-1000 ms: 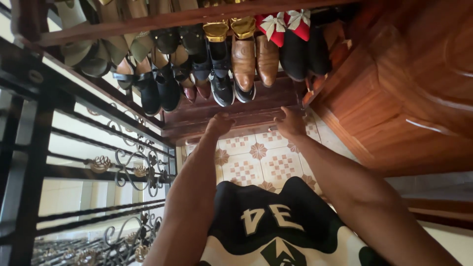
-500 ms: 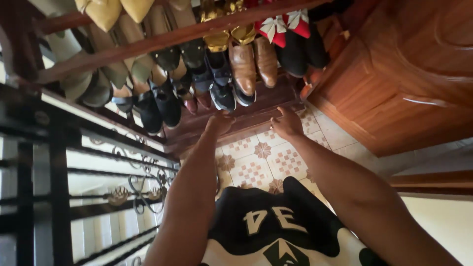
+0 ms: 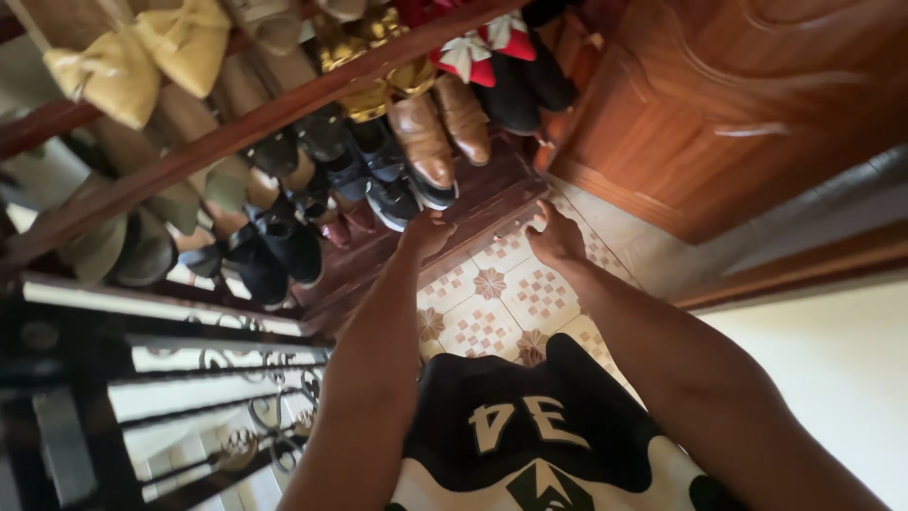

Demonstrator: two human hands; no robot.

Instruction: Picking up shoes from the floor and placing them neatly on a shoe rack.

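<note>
My left hand reaches down to the front edge of the low wooden shelf of a shoe rack, just below a pair of dark sneakers with white soles. My right hand is beside it, at the shelf's right end over the patterned floor tiles. Both hands have curled fingers; whether they grip the shelf edge is unclear. Brown leather shoes stand right of the sneakers, black shoes to their left.
An upper wooden rail carries yellow bow shoes, gold shoes and red-and-white ones. A carved wooden door stands at right. A black wrought-iron grille fills the lower left.
The view has tilted and swung, so the rack now runs more diagonally. Both hands stay at the low shelf's edge, the right one slightly nearer the shelf corner.
</note>
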